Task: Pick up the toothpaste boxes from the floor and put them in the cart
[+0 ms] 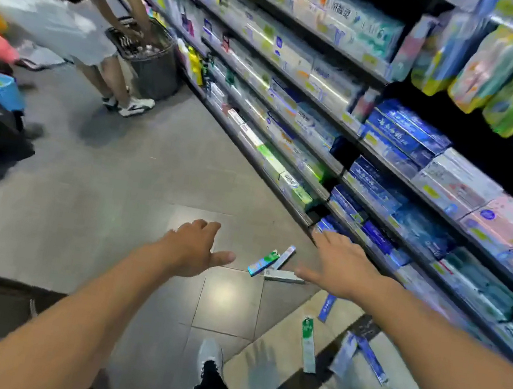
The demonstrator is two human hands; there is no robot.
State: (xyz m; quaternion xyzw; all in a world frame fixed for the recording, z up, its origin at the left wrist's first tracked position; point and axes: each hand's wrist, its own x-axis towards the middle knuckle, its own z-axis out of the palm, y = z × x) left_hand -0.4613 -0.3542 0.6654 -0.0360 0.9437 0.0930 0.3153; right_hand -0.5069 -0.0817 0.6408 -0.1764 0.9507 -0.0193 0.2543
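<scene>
Green-and-blue toothpaste box (263,262) lies on the grey floor (111,204) with two pale ones touching it, right between your spread, empty left hand (194,248) and right hand (340,265), long axis slanting up-right, probably a hair nearer your right, more boxes scattered closer to your feet.
</scene>
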